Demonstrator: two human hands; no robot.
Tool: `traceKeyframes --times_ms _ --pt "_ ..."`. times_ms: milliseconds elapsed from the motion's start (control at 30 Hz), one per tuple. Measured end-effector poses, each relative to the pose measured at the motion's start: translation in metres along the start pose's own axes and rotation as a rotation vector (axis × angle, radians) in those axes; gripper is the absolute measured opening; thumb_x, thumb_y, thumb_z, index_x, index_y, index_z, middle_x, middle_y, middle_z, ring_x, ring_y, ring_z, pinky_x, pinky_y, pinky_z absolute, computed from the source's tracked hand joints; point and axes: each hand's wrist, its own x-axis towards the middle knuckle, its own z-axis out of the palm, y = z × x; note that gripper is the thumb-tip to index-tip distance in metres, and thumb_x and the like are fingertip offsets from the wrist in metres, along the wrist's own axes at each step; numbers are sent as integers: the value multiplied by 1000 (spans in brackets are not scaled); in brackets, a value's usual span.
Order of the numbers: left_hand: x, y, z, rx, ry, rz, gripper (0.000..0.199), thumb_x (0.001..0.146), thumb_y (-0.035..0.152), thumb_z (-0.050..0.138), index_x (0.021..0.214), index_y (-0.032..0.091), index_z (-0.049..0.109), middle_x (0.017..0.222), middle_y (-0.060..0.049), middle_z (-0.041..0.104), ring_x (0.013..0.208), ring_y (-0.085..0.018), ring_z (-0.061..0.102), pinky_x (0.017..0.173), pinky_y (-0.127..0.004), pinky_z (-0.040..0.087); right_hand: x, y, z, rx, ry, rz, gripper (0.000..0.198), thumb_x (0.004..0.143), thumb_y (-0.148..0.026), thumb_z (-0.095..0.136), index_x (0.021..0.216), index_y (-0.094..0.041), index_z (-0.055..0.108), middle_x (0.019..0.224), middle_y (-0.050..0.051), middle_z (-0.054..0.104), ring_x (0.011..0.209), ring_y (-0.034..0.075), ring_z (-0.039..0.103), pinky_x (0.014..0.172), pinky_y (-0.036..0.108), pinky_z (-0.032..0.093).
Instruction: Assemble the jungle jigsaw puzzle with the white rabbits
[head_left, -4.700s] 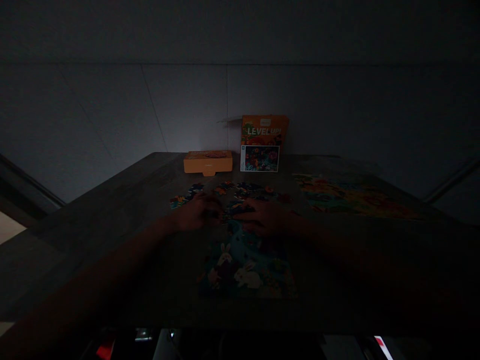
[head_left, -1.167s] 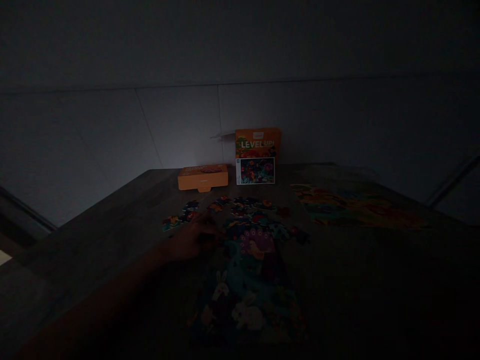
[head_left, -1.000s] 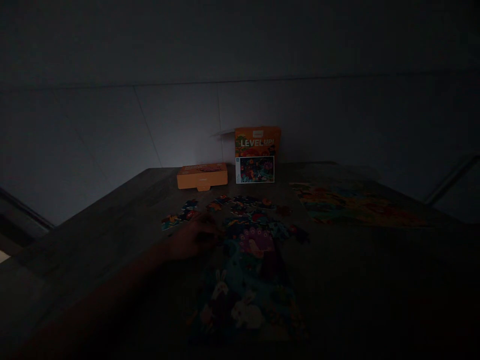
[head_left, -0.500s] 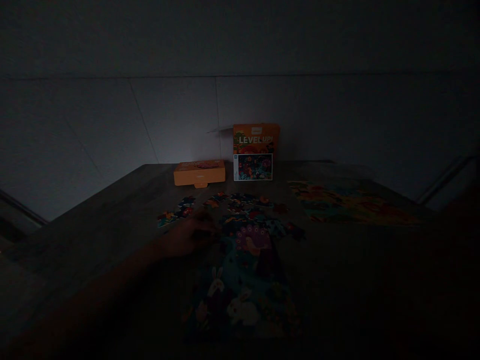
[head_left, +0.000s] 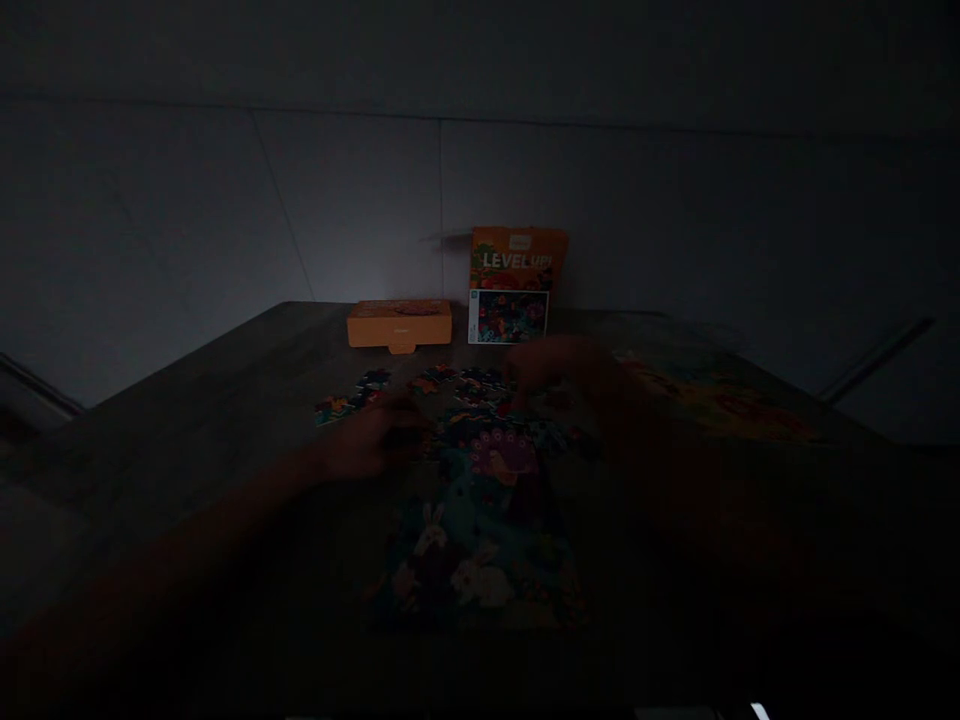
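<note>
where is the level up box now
In the head view, the LEVEL UP! box stands upright near the far edge of the table, just right of the low orange box and beyond the puzzle pieces.

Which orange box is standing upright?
The tall orange cardboard box on the right, lettered LEVEL UP!; the low orange box left of it lies flat.

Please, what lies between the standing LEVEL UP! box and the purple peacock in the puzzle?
In the head view, a strip of tabletop, then puzzle pieces lie between the box and the peacock; the right hand hides part.
</note>
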Motion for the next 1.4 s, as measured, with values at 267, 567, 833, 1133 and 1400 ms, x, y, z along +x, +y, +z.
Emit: traceKeyframes --times_ms 267,567,833,1133,1400 --pt "-1 -4 0 27 8 0 33 90 35 59 119 21 67 113 -10 60 108 -25 55 97 -39 45 8 -14 13 -55 -123 24 52 62 -46 84 100 -11 72 89 6 70 71 19 62 60 27 43" --pt "-1 -3 0 33 -2 -22 32 90 34 58 118 22 69 113 -10 60 108 -26 56 96 -38 45 23 -3 18 -64 -55 -67 48 65 -43 83 100 -11 73 89 6 70 75 19 62 58 25 40" --pt "1 -4 -3 24 47 -65 29 91 21 50 109 21 73 110 -9 63 104 -23 60 94 -35 48 28 2 18 -42 48 -95 37 72 -10 72 108 -15 70 100 7 70 81 18 63 61 24 40" --pt "-7 -47 -24 343 301 -588 35 84 17 50 112 18 72 114 -12 67 103 -26 66 94 -35 51 23 -2 15 68 26 -167 50 72 -9 71 120 -16 64 110 7 68 87 19 63 60 22 41" --pt "-13 -69 -29 359 287 -736 34 88 24 50 115 17 70 113 -14 70 99 -27 67 89 -35 52 42 8 26 88 -12 -109 53 63 -27 85 112 -17 68 96 4 70 85 21 64 67 26 45"
